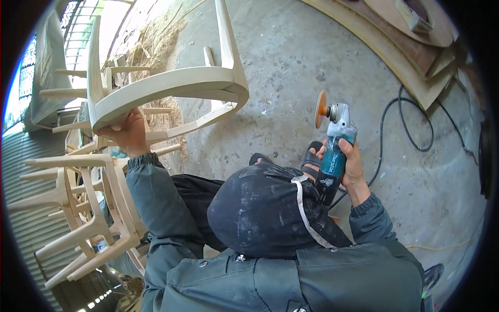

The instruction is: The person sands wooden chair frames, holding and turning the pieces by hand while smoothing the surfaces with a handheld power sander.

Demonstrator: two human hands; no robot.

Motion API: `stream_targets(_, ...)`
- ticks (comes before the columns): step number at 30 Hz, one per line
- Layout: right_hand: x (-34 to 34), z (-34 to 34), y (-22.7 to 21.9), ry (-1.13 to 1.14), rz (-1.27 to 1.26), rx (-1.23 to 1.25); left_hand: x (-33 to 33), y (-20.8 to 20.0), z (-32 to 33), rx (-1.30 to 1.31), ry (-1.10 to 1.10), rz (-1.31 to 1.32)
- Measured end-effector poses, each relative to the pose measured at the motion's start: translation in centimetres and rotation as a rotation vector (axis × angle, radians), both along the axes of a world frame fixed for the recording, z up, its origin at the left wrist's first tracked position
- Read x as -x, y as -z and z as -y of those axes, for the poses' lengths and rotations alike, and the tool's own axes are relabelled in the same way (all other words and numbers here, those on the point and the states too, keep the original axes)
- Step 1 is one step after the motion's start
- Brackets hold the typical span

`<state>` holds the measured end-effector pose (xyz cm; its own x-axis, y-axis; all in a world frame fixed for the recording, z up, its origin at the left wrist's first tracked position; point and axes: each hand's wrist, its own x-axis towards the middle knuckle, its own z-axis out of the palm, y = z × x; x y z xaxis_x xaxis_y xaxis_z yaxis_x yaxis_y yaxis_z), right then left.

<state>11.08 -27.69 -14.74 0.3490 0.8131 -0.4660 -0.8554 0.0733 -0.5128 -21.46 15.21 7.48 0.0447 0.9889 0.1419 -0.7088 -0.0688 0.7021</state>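
My left hand [130, 136] is closed around the lower left end of a curved rail on a pale, bare wooden chair frame [174, 85], just beside a leg joint. Some of its fingers are hidden under the rail. The frame is raised in front of me on the left, with its legs pointing several ways. In my right hand [353, 165] is a teal and black angle grinder [332, 160], gripped around its body with the head upward. An orange disc [321, 110] on the head faces left, apart from the chair frame.
More unfinished chair frames [67, 162] are stacked at my left. Wood shavings [156, 49] lie on the concrete floor [275, 57] beyond the held frame. A black cord [381, 140] loops at the right. Curved wooden sheets [384, 49] are piled at the far right. My sandalled feet [312, 156] are below.
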Motion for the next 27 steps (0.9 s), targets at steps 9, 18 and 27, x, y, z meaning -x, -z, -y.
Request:
stream_targets(9, 0.2, -2.0, -1.0, -0.008, 0.045, 0.045, 6.3, 1.6, -0.7, 0.052, -0.093, 0.132)
stream_targets(18, 1.0, -0.9, -1.8, -0.077, 0.015, -0.009, 5.6, 2.8, 2.0, 0.118, 0.054, 0.143)
stream_targets(27, 1.6, -0.7, -0.8, 0.001, 0.062, -0.006, 4.4, 2.9, 2.3, 0.056, -0.025, 0.133)
